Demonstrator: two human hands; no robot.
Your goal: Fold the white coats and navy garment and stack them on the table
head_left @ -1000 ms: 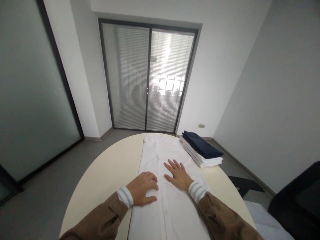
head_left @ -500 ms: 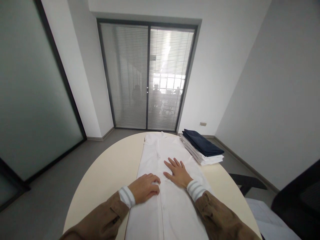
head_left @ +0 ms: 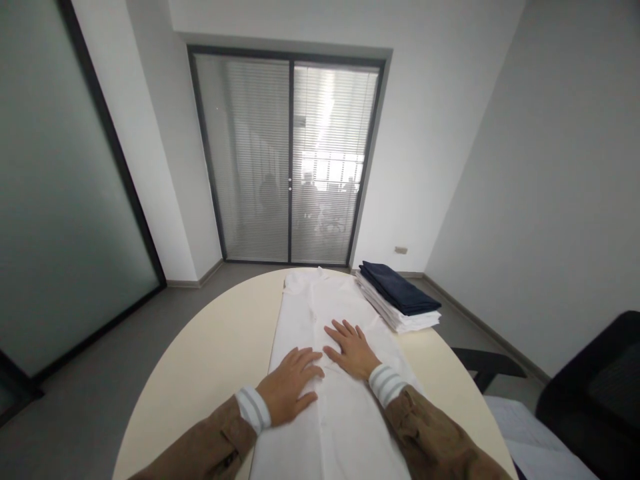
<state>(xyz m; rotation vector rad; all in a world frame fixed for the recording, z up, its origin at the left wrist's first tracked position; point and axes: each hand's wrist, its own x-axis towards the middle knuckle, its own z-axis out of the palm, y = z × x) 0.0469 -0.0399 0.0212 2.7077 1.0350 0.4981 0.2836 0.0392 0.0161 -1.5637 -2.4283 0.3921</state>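
Observation:
A long white garment (head_left: 340, 427) lies flat down the middle of the round cream table (head_left: 200, 360), reaching its far edge. My left hand (head_left: 290, 385) rests on the garment's left part with fingers spread. Palm down on the cloth, slightly farther away and to the right, is my right hand (head_left: 353, 350), its fingers also spread. The fingertips of the two hands are close together near the garment's centre line, and neither hand grips anything.
At the table's far right edge, a folded dark blue cloth (head_left: 400, 290) tops a stack of folded white cloths (head_left: 413, 323). A black chair (head_left: 595, 393) stands at the right, with white cloth (head_left: 530, 433) near it. Glass doors (head_left: 290, 160) stand beyond the table.
My left hand's fingers have opened out from a more curled pose onto the garment. My right hand stays nearly in place on the cloth. The whole view has shifted slightly.

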